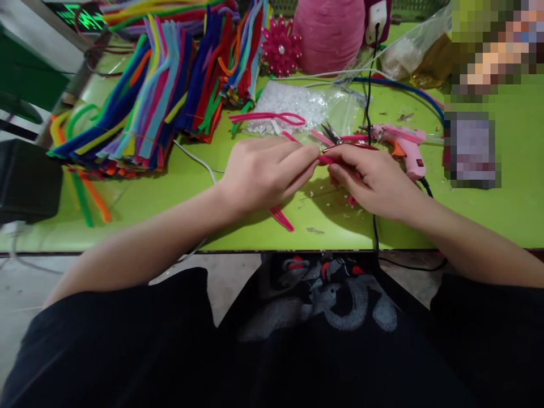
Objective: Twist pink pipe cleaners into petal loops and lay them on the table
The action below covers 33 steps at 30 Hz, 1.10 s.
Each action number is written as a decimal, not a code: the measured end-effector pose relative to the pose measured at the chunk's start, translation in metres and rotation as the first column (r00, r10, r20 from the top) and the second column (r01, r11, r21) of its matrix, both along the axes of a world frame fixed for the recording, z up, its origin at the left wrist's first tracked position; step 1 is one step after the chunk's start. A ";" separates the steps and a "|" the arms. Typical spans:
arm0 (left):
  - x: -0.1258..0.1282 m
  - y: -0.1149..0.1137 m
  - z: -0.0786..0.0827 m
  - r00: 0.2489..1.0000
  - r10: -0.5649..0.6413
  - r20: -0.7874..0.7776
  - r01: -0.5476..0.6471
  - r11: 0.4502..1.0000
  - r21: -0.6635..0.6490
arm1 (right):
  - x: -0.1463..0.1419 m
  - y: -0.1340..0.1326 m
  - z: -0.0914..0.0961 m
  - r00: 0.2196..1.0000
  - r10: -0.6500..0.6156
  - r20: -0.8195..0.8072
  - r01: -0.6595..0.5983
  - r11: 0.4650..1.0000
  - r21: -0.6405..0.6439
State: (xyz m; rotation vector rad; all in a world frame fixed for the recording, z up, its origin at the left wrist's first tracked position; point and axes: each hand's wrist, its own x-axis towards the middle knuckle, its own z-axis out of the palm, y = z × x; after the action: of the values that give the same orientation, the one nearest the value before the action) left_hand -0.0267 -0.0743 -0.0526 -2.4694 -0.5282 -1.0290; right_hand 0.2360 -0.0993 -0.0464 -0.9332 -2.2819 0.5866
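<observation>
My left hand (270, 173) is closed on a pink pipe cleaner (326, 160), its fingertips pinched near the middle of the work area. Opposite it, my right hand (376, 178) grips the same pipe cleaner between thumb and fingers. A thin dark-red tool (352, 146) lies along the top of the right hand's fingers; whether it is held I cannot tell. Dark pointed metal tips (330, 135) show just behind the fingers. Pink pipe cleaner ends (281, 218) stick out below my left hand, and a folded pink pipe cleaner (267, 118) rests behind it.
Bundles of coloured pipe cleaners (140, 127) fill the left. A bag of white pellets (289, 105), a pink flower (281, 48) and a large pink roll (329, 34) stand behind. Right of my hands lies a pink glue gun (403, 144). A black cable (369, 85) crosses the green table (501, 221).
</observation>
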 end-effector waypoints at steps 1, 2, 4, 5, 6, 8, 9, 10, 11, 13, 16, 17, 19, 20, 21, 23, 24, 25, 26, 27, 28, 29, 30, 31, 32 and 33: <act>0.002 -0.001 0.001 1.000 0.018 0.013 -0.019 0.999 0.036 | -0.002 -0.001 0.001 1.000 -0.002 -0.021 0.001 1.000 -0.027; 0.005 -0.002 0.001 0.999 0.032 0.039 -0.035 0.996 0.081 | -0.003 -0.003 0.002 0.999 -0.011 -0.033 0.010 0.999 -0.038; 0.010 -0.005 0.000 0.994 0.041 0.101 -0.054 0.991 0.126 | -0.004 -0.004 0.004 0.999 -0.029 -0.041 0.028 0.999 -0.026; 0.011 -0.007 -0.002 0.993 0.035 0.116 -0.048 0.993 0.105 | -0.004 -0.005 0.005 0.999 -0.030 -0.041 0.029 0.999 -0.024; 0.013 -0.008 -0.004 0.993 0.022 0.116 -0.029 0.998 0.061 | -0.004 -0.006 0.005 0.999 -0.028 -0.044 0.026 0.999 -0.031; 0.013 -0.010 -0.008 0.997 -0.023 0.078 0.026 0.999 -0.039 | -0.004 -0.006 0.005 0.997 -0.034 -0.068 0.029 0.997 -0.075; 0.011 -0.009 -0.010 0.997 -0.045 0.064 0.050 0.996 -0.072 | -0.004 -0.006 0.005 0.995 -0.044 -0.090 0.034 0.994 -0.105; 0.010 -0.009 -0.012 0.997 -0.059 0.055 0.064 0.993 -0.094 | -0.003 -0.006 0.005 0.992 -0.059 -0.109 0.044 0.990 -0.133; 0.008 -0.008 -0.014 0.996 -0.065 0.056 0.072 0.991 -0.114 | -0.003 -0.005 0.005 0.989 -0.074 -0.126 0.056 0.988 -0.146; 0.004 -0.005 -0.016 0.994 -0.071 0.081 0.084 0.982 -0.168 | -0.001 -0.005 0.007 0.985 -0.093 -0.148 0.075 0.990 -0.123; 0.001 -0.001 -0.017 0.991 -0.077 0.110 0.101 0.969 -0.224 | 0.002 -0.004 0.013 0.979 -0.123 -0.160 0.111 0.990 -0.084; 0.001 -0.001 -0.015 0.991 -0.082 0.110 0.103 0.974 -0.203 | 0.003 -0.004 0.015 0.977 -0.133 -0.165 0.120 0.989 -0.090; 0.001 0.000 -0.010 0.990 -0.099 0.100 0.108 0.990 -0.087 | 0.004 -0.004 0.019 0.976 -0.148 -0.163 0.131 0.985 -0.109; 0.002 0.000 -0.006 0.989 -0.109 0.096 0.111 0.994 -0.010 | 0.005 -0.004 0.020 0.977 -0.146 -0.156 0.132 0.987 -0.097; 0.002 0.000 -0.003 0.989 -0.114 0.094 0.109 0.992 0.056 | 0.005 -0.004 0.022 0.980 -0.136 -0.146 0.128 0.990 -0.067; 0.003 0.000 0.003 0.989 -0.110 0.095 0.097 0.986 0.133 | 0.005 -0.005 0.025 0.984 -0.118 -0.131 0.122 0.992 0.020; 0.003 0.000 0.004 0.990 -0.101 0.096 0.086 0.985 0.149 | 0.005 -0.006 0.027 0.984 -0.116 -0.133 0.125 0.990 0.065; 0.002 0.000 0.005 0.991 -0.091 0.098 0.074 0.984 0.162 | 0.005 -0.008 0.028 0.982 -0.121 -0.148 0.137 0.985 0.102; 0.001 0.000 0.005 0.992 -0.078 0.097 0.060 0.983 0.175 | 0.005 -0.009 0.030 0.975 -0.137 -0.174 0.159 0.980 0.122; 0.001 0.000 0.005 0.994 -0.059 0.087 0.042 0.982 0.183 | 0.005 -0.010 0.032 0.965 -0.164 -0.204 0.189 0.975 0.112; 0.000 0.000 0.004 0.997 -0.034 0.068 0.021 0.982 0.187 | 0.004 -0.011 0.033 0.952 -0.194 -0.236 0.216 0.974 0.070; -0.001 0.000 0.004 0.999 -0.004 0.044 -0.004 0.983 0.183 | 0.004 -0.011 0.033 0.939 -0.219 -0.266 0.224 0.974 -0.010; -0.001 -0.001 0.003 0.999 0.021 0.025 -0.026 0.983 0.182 | 0.004 -0.010 0.033 0.925 -0.235 -0.298 0.206 0.971 -0.126; -0.001 -0.001 0.003 0.999 0.039 0.014 -0.041 0.982 0.184 | 0.003 -0.010 0.032 0.911 -0.243 -0.334 0.159 0.952 -0.260; -0.001 -0.001 0.004 0.999 0.038 0.017 -0.041 0.979 0.200 | 0.003 -0.008 0.031 0.897 -0.244 -0.370 0.090 0.918 -0.387; 0.000 0.000 0.004 0.999 0.023 0.034 -0.030 0.975 0.222 | 0.003 -0.007 0.030 0.883 -0.242 -0.402 0.018 0.874 -0.486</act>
State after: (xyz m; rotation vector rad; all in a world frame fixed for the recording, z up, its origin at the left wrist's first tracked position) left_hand -0.0265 -0.0748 -0.0485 -2.2476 -0.4285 -1.0573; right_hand 0.2386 -0.1065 -0.0168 -1.0339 -1.6629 1.1978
